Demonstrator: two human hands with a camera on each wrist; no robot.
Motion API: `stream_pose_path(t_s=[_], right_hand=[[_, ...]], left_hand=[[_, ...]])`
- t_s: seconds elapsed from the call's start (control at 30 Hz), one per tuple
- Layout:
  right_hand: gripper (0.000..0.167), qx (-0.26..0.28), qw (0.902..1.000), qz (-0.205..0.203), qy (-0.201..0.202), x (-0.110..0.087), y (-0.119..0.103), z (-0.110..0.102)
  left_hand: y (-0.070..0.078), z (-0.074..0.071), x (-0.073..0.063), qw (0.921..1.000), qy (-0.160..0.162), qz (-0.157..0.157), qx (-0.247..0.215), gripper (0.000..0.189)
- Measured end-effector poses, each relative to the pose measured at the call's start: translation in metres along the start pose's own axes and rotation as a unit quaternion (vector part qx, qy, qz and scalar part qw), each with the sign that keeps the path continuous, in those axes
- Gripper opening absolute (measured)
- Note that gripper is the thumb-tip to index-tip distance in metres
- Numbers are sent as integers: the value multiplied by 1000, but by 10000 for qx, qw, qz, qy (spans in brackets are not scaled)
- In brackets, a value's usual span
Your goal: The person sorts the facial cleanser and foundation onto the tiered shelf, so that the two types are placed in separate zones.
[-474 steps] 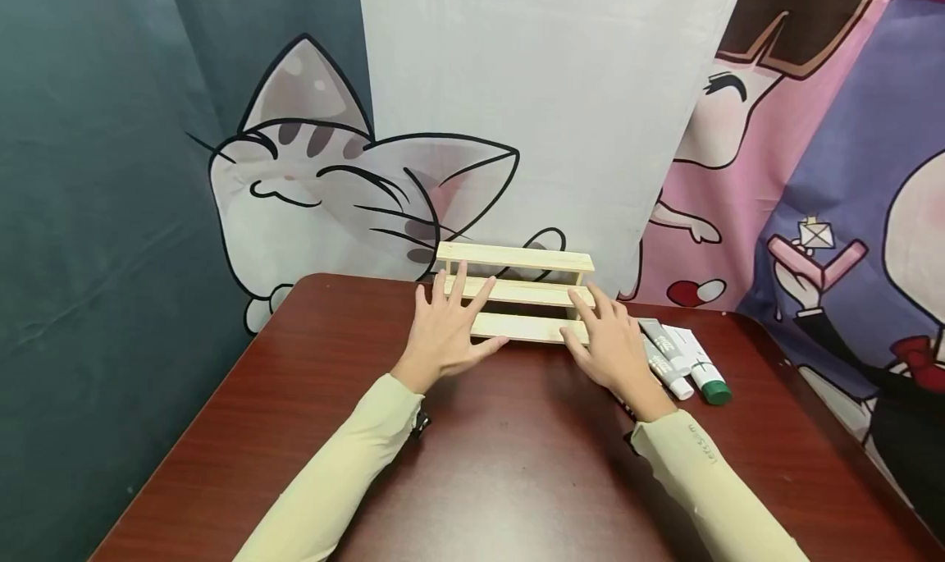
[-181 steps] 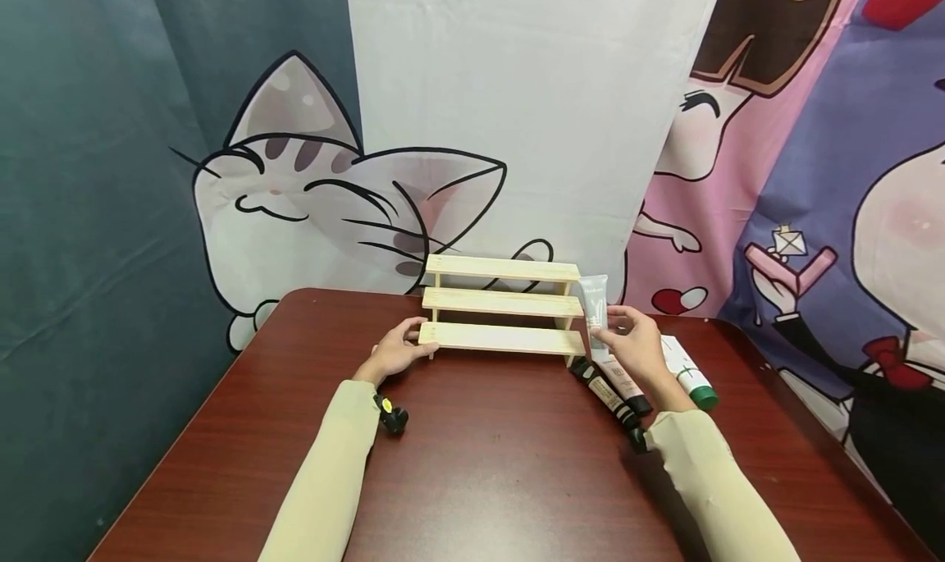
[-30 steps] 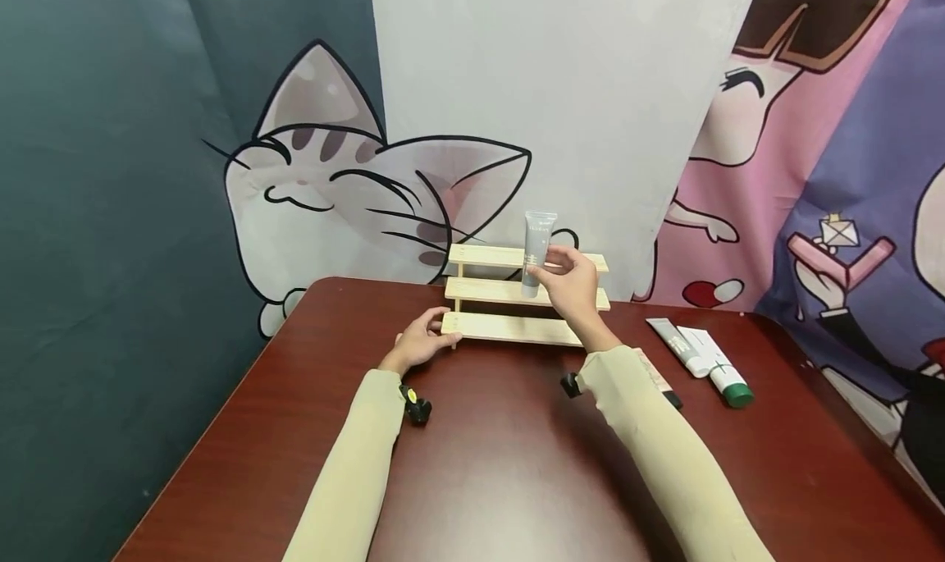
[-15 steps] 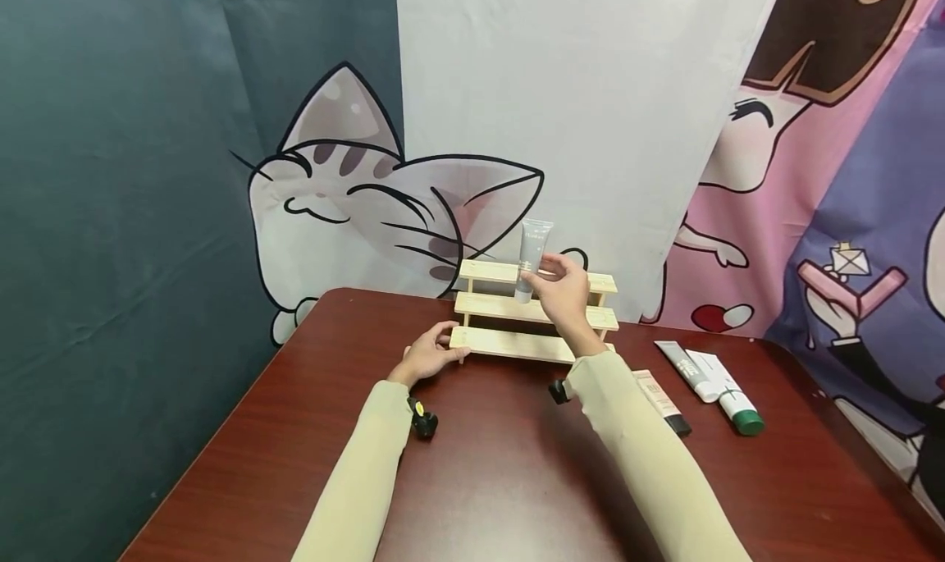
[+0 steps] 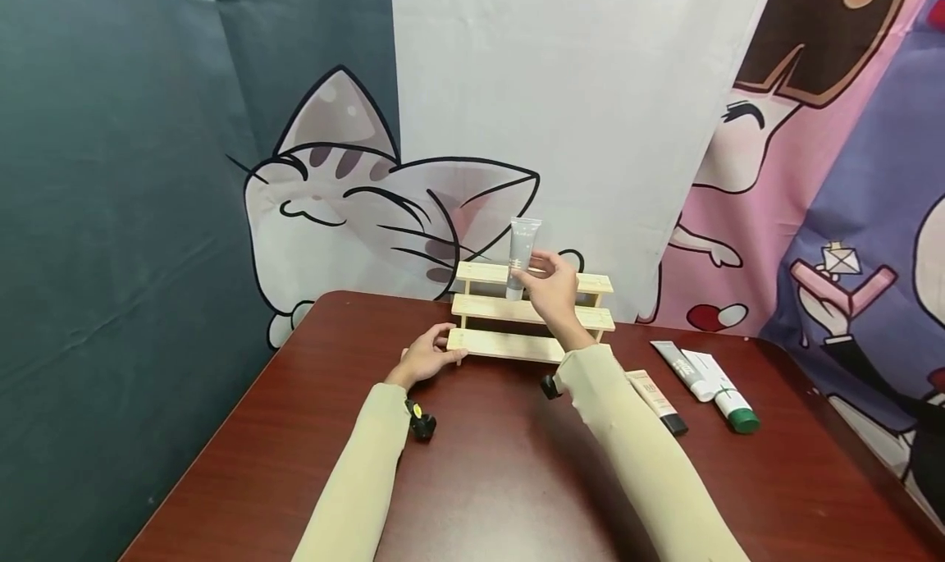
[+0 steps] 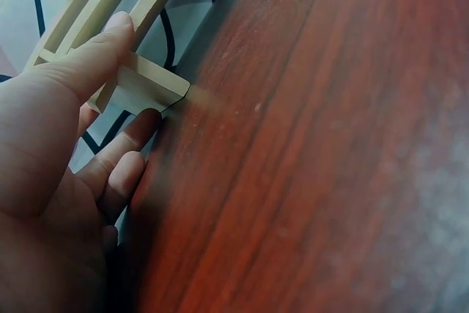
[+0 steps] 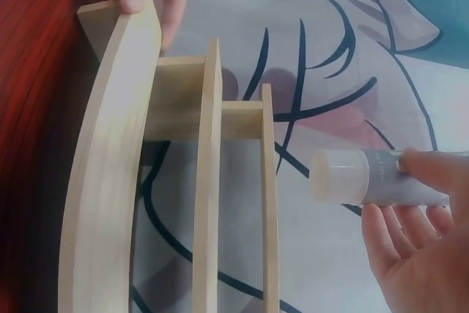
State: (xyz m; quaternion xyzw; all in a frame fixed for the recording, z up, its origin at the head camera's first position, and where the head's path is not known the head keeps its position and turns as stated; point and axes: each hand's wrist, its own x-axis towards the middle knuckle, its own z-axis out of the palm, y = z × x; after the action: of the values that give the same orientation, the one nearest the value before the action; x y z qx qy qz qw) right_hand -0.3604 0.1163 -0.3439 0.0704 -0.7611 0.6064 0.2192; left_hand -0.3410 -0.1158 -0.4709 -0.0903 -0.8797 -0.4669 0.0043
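Observation:
A three-tier wooden display rack [image 5: 508, 344] stands at the back of the table. My left hand [image 5: 426, 355] grips the left end of its lowest board; in the left wrist view the thumb lies on the board's front and the fingers are around the end support [image 6: 150, 82]. Between thumb and fingers, my right hand [image 5: 555, 290] pinches a grey squeeze tube [image 5: 522, 246], held upright with its pale cap down, left of the rack's middle and overlapping the upper tiers. In the right wrist view the tube's cap [image 7: 341, 176] is apart from the top board [image 7: 270, 196].
Right of the rack lie a beige tube with a black cap [image 5: 657, 402], partly behind my right sleeve, another grey tube [image 5: 682, 371] and a white tube with a green cap [image 5: 727, 398]. A printed cloth backdrop [image 5: 576, 119] hangs right behind the table [image 5: 487, 463].
Both hands were spread open over the rack at first. Later the left hand took the rack's end and the right lifted the grey tube, carrying it left; recently it drifted slightly further left.

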Motion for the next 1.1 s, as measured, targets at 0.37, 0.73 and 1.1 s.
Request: stream_pose_path(t_s=[0.37, 0.73, 1.1], right_hand=[[43, 75, 9999, -71, -113, 4, 5, 6], [41, 211, 9993, -215, -232, 12, 7, 20], [42, 185, 9994, -134, -260, 20, 6, 31]], left_hand=[[-2, 5, 2, 10000, -47, -23, 17, 69], [-5, 3, 1, 10000, 35, -59, 9, 67], [-3, 2, 1, 9999, 56, -52, 117, 68]])
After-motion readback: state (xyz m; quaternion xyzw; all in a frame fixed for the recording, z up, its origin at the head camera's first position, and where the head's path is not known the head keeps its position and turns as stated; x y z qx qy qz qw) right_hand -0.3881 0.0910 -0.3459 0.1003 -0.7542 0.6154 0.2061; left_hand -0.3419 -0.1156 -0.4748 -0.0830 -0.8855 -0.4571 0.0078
